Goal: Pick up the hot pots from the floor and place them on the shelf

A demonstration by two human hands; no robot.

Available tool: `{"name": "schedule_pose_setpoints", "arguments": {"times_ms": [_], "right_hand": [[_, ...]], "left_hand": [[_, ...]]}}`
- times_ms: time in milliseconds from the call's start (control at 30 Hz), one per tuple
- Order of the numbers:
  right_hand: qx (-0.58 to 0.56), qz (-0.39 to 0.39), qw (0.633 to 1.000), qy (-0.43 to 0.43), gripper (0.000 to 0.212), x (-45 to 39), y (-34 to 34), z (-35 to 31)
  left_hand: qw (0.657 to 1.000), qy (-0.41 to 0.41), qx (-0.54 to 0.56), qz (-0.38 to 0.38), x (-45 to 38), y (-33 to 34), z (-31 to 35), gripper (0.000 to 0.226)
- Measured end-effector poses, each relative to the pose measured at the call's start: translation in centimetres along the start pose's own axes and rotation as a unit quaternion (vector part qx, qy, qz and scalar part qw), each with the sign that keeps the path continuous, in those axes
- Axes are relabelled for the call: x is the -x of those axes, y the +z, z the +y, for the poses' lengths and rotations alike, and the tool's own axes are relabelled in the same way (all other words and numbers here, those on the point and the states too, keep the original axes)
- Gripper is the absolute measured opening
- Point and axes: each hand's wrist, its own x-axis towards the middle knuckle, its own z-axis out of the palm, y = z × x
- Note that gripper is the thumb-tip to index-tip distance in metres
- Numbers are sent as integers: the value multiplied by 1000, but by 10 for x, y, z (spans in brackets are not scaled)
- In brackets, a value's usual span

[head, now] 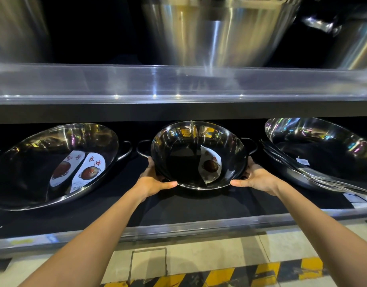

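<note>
Polished stainless steel, round, shallow and divided: the two-handled hot pot with a centre partition and a paper label inside (199, 155) sits tilted toward the viewer on the black-lined lower shelf (199, 206), its far rim leaning up under the shelf above. Left hand (152, 180): fingers curled round the pot's lower left edge, thumb laid along the near rim, gripping the pot. Right hand (256, 179): mirrored on the lower right edge, fingers behind the bowl, thumb on the near rim, likewise gripping. Left of the pot, just beside it: a larger polished steel divided pot with red-printed labels (60, 162), its black loop handle near the pot's own left handle. Right of the pot: a nested stack of wide steel pans (315, 150), close but apart. Above the pot: the clear-fronted upper shelf (178, 85) carrying tall steel stockpots (215, 32). Below the pot, in front of the shelf: pale floor with yellow-and-black hazard tape (230, 274). Step in hand, as judged: seating the pot in its display slot. Handling advice: keep both grips even so the bowl does not roll sideways; settle the base onto the black lining before letting go; keep the loop handles from striking the neighbour to the left; release both hands together, sliding thumbs off the rim last.
</note>
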Motion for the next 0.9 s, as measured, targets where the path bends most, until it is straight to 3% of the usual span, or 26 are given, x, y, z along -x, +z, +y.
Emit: {"name": "schedule_pose_setpoints", "arguments": {"times_ms": [433,633,800,900], "right_hand": [[-3,-6,1000,5,94,6,7,-11],[20,-12,1000,16,99,10,7,-16],[58,5,998,20,97,20,5,-24],[90,59,994,21,71,27,5,-33]], "left_hand": [[1000,1,13,2,2,-4,-5,125],[999,14,-42,-7,7,-5,1,124],[990,40,-133,25,18,-10,12,99],[980,71,-173,64,27,-14,20,69]]}}
